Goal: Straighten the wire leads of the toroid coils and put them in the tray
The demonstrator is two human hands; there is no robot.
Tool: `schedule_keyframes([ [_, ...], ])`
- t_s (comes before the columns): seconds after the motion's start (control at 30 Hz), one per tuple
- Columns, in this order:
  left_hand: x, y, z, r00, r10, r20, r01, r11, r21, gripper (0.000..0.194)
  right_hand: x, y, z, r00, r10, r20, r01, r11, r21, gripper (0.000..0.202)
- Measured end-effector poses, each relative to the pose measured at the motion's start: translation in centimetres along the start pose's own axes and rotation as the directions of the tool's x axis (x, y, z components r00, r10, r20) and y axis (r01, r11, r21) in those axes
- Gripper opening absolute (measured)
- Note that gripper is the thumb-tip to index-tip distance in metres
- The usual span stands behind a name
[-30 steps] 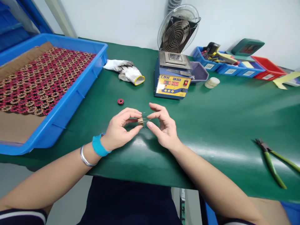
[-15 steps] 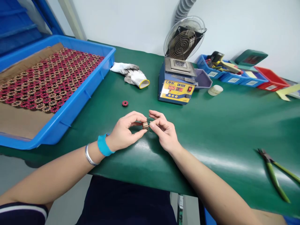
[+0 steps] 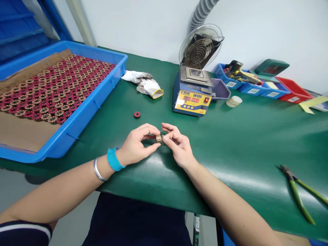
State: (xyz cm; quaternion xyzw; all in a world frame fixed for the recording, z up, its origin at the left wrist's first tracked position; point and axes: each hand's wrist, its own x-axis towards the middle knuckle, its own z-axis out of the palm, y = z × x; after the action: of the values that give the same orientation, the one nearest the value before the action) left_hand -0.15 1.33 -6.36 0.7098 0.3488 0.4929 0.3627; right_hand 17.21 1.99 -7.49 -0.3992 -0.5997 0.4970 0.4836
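Observation:
Between the thumb and fingers of my left hand (image 3: 138,144) is a small copper-wound motor stator (image 3: 158,138), held on edge above the green mat. My right hand (image 3: 178,143) is at its right side, thumb and forefinger pinched on the thin wire ends (image 3: 164,134) that stick out from it. The wire's exact hold is partly hidden by the fingertips. Beyond my left hand, a red-and-black wound stator (image 3: 137,114) lies flat on the mat.
On the left, a blue tray (image 3: 84,135) holds rows of stators. White gloves (image 3: 146,83) lie behind. A solder pot (image 3: 193,92) with a digital display stands at the back. A white round container (image 3: 234,101), small bins (image 3: 256,88) and green-handled cutters (image 3: 298,194) are to the right.
My hands keep the same hold on the stator and wires, with only slight finger movement. The view has shifted a little.

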Motion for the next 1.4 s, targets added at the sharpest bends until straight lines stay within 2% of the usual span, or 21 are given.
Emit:
schedule_keyframes([
  [0.33, 0.0, 0.0, 0.0, 1.0, -0.02, 0.01, 0.02, 1.0, 0.0, 0.015, 0.1, 0.3, -0.1, 1.0, 0.005, 0.007, -0.005, 0.999, -0.041, 0.036],
  [0.43, 0.0, 0.0, 0.0, 1.0, -0.026, 0.016, 0.026, 1.0, -0.008, 0.015, 0.0, 0.2, -0.2, 0.999, -0.05, 0.0, 0.05, 0.994, -0.094, 0.031],
  [0.5, 0.0, 0.0, -0.1, 0.999, -0.038, 0.011, 0.038, 0.999, -0.015, 0.016, -0.1, -0.2, -0.3, 0.99, -0.141, -0.029, 0.135, 0.977, -0.167, 0.026],
  [0.6, 0.1, 0.0, -0.3, 0.997, -0.077, 0.002, 0.077, 0.996, -0.048, 0.019, -0.4, -0.9, -0.4, 0.933, -0.36, -0.023, 0.323, 0.862, -0.39, 0.006],
  [0.67, 0.2, 0.0, -0.5, 0.992, -0.129, 0.007, 0.129, 0.987, -0.092, 0.019, -0.5, -1.3, -0.6, 0.872, -0.481, 0.093, 0.447, 0.703, -0.553, 0.015],
  [0.73, 0.4, 0.1, -0.5, 0.981, -0.191, 0.017, 0.192, 0.971, -0.143, 0.019, -0.5, -1.5, -0.8, 0.816, -0.531, 0.227, 0.531, 0.536, -0.657, 0.02],
  [0.8, 0.4, 0.2, -0.6, 0.967, -0.254, 0.021, 0.253, 0.95, -0.182, 0.021, -0.5, -1.5, -1.1, 0.784, -0.54, 0.306, 0.567, 0.422, -0.708, 0.019],
  [0.83, 0.4, 0.2, -0.6, 0.959, -0.283, 0.026, 0.282, 0.939, -0.196, 0.023, -0.5, -1.5, -1.2, 0.78, -0.534, 0.328, 0.572, 0.393, -0.72, 0.02],
  [0.93, 0.5, 0.1, -0.6, 0.936, -0.348, 0.05, 0.35, 0.906, -0.238, 0.024, -0.5, -1.5, -1.3, 0.802, -0.484, 0.35, 0.559, 0.4, -0.726, 0.025],
  [1.07, 0.6, 0.1, -0.8, 0.921, -0.374, 0.109, 0.389, 0.86, -0.33, 0.023, -0.6, -1.5, -1.1, 0.832, -0.445, 0.332, 0.527, 0.444, -0.724, 0.027],
  [1.23, 0.9, 0.2, -0.9, 0.884, -0.444, 0.147, 0.467, 0.811, -0.354, 0.02, -0.9, -1.6, -0.9, 0.819, -0.434, 0.375, 0.54, 0.362, -0.76, 0.028],
  [1.3, 0.9, 0.1, -0.8, 0.886, -0.439, 0.15, 0.463, 0.814, -0.351, 0.019, -1.0, -1.6, -0.9, 0.817, -0.425, 0.39, 0.539, 0.32, -0.779, 0.028],
  [1.4, 0.8, 0.0, -0.7, 0.914, -0.379, 0.144, 0.405, 0.858, -0.315, 0.019, -1.1, -1.5, -1.0, 0.826, -0.394, 0.404, 0.53, 0.296, -0.795, 0.026],
])
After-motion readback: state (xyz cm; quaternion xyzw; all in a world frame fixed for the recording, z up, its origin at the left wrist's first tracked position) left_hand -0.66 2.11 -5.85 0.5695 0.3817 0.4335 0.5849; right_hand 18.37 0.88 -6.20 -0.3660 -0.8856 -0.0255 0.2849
